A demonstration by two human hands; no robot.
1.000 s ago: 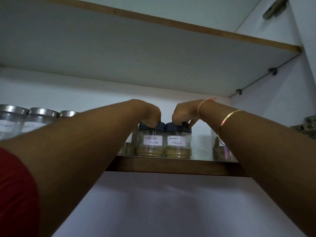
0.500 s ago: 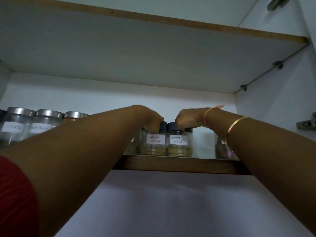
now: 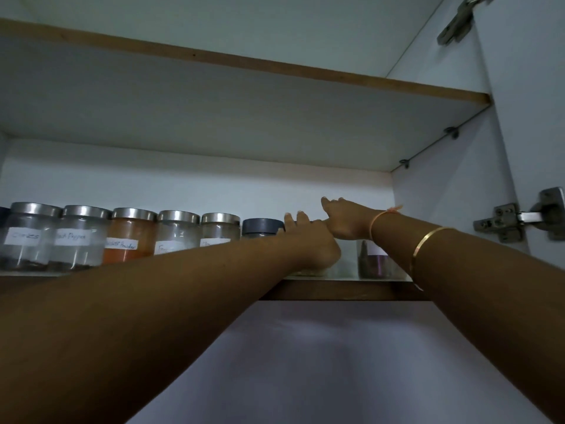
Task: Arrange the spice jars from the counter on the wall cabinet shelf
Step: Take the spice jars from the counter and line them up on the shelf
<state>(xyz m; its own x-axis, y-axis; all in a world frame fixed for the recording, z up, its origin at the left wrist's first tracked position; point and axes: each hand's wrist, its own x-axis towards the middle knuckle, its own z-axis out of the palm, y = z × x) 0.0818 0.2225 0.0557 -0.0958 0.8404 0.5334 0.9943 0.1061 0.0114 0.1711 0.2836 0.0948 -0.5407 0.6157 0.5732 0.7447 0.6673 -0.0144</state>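
Note:
Several steel-lidded spice jars [image 3: 79, 237] stand in a row on the cabinet shelf [image 3: 336, 290], one of them holding orange powder [image 3: 130, 240]. A dark-lidded jar [image 3: 263, 228] ends the row. My left hand [image 3: 308, 240] lies against the jars just right of it, fingers stretched out, and hides most of them. My right hand [image 3: 342, 220] hovers beside it with fingers extended to the left, holding nothing. Partly behind my right wrist stands a jar with dark purple contents [image 3: 374, 260].
The upper shelf's underside [image 3: 244, 102] hangs close above the jars. The cabinet's right wall [image 3: 443, 194] carries a metal hinge [image 3: 516, 218]. The white cabinet bottom panel [image 3: 305, 362] fills the lower view.
Both hands have let go of the two dark lids and stretched their fingers out. The view has shifted right and up, so more of the jar row shows at left.

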